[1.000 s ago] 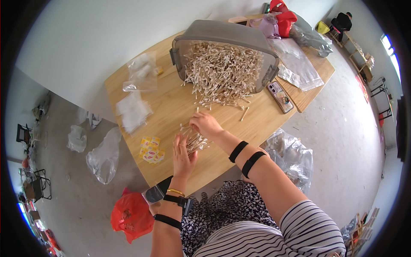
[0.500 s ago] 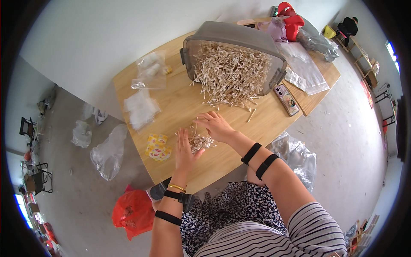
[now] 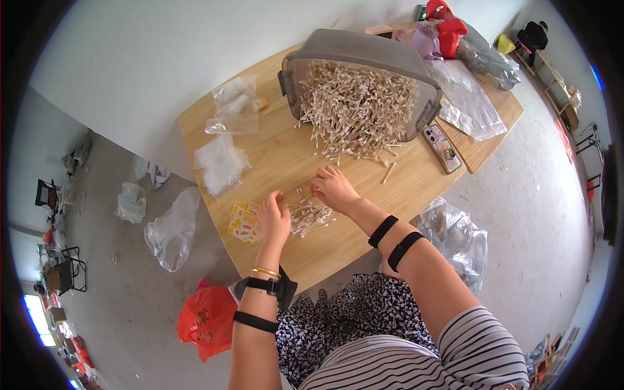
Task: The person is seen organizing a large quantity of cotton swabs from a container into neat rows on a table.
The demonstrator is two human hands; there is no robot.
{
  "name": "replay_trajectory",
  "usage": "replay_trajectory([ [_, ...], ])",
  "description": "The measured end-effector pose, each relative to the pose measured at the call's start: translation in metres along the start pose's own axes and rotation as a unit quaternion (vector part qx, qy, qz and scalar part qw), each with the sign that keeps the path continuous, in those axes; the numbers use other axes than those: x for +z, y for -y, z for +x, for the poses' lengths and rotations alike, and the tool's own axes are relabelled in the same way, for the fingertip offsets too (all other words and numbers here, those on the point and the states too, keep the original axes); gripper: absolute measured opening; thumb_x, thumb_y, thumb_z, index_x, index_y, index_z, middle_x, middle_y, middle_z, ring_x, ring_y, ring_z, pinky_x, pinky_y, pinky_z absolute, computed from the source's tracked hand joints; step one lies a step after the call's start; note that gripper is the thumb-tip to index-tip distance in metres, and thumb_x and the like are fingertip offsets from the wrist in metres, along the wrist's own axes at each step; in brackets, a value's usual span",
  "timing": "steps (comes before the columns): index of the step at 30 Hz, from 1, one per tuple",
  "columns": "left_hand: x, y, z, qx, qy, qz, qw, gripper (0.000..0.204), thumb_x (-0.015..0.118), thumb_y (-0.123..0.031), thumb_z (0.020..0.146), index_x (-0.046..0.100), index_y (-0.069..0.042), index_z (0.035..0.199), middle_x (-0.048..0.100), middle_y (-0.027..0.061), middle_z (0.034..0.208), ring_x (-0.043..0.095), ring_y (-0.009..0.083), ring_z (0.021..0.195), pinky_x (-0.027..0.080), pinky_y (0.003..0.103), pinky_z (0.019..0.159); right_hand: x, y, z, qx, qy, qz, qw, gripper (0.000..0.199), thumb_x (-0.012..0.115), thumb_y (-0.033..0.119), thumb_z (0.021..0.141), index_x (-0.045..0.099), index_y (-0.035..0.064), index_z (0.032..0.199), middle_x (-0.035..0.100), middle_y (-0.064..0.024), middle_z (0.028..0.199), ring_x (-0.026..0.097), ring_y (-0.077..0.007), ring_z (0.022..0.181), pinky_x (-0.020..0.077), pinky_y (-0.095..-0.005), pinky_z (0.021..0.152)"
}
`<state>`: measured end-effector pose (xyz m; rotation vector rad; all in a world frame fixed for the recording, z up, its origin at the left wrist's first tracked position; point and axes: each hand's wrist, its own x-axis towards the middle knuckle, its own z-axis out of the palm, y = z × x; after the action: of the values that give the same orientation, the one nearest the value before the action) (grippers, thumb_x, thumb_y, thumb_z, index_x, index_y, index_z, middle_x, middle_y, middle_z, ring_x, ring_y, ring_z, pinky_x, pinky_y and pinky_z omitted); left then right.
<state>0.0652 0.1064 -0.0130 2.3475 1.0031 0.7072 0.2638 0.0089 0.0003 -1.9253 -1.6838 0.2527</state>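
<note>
A small heap of cotton swabs lies on the wooden table between my two hands. To its left, my left hand is raised a little, fingers loosely bent and apart, beside several small yellow-and-white printed slips. I see nothing in it. My right hand is at the heap's far right side, with fingers curled down and drawn together. Its fingertips meet the upper swabs; whether they pinch one is hidden. Beyond, a grey plastic bin lies tipped on its side, with a large mass of cotton swabs spilling from its mouth.
Small clear bags and a bag of white packs lie on the table's left. A phone, flat plastic bags and a red bag are at the right. A stray swab lies near the bin.
My left hand has lifted off the small heap and moved slightly left, its fingers bending. The right hand's fingers have curled in toward the swabs. The view has shifted slightly.
</note>
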Motion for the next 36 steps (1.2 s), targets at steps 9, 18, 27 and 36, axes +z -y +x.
replay_trajectory([
  [9, -0.01, -0.024, 0.003, 0.002, 0.166, -0.195, 0.967, 0.049, 0.06, -0.001, 0.086, 0.05, -0.003, 0.134, 0.068, 0.0187, 0.12, 0.063, 0.0362, 0.114, 0.049, 0.048, 0.098, -0.004, 0.018, -0.023, 0.023, 0.039, 0.083, 0.996, 0.017, 0.066, 0.012, 0.087, 0.074, 0.018, 0.1, 0.062, -0.0056, 0.102, 0.057, -0.0278, 0.106, 0.0456, -0.0404, 0.096],
  [18, -0.038, -0.025, -0.043, 0.102, 0.078, -0.008, 0.992, 0.104, 0.088, -0.032, 0.072, 0.03, -0.007, 0.155, 0.037, 0.0185, 0.156, 0.036, 0.041, 0.141, 0.031, 0.054, 0.114, -0.015, 0.0, -0.046, 0.029, -0.071, 0.095, 0.992, 0.022, 0.067, 0.009, 0.085, 0.072, 0.0118, 0.106, 0.063, -0.0084, 0.108, 0.056, -0.0317, 0.106, 0.048, -0.0417, 0.096],
  [27, -0.05, -0.008, -0.074, 0.009, 0.068, 0.111, 0.991, 0.041, 0.075, -0.012, 0.074, 0.058, -0.01, 0.111, 0.053, 0.0118, 0.113, 0.05, 0.035, 0.113, 0.039, 0.048, 0.098, 0.002, 0.01, -0.047, 0.062, -0.093, 0.098, 0.989, 0.024, 0.064, 0.005, 0.086, 0.072, 0.012, 0.107, 0.064, -0.0083, 0.106, 0.056, -0.0315, 0.105, 0.0461, -0.0412, 0.097],
  [36, -0.042, 0.001, -0.055, -0.001, 0.028, 0.156, 0.987, 0.029, 0.075, -0.011, 0.074, 0.061, -0.012, 0.099, 0.055, 0.0068, 0.1, 0.056, 0.03, 0.104, 0.039, 0.047, 0.093, 0.01, 0.025, -0.045, 0.06, -0.13, 0.141, 0.98, 0.026, 0.061, 0.0, 0.086, 0.072, 0.0113, 0.107, 0.062, -0.0099, 0.104, 0.056, -0.0332, 0.103, 0.0481, -0.0417, 0.094],
])
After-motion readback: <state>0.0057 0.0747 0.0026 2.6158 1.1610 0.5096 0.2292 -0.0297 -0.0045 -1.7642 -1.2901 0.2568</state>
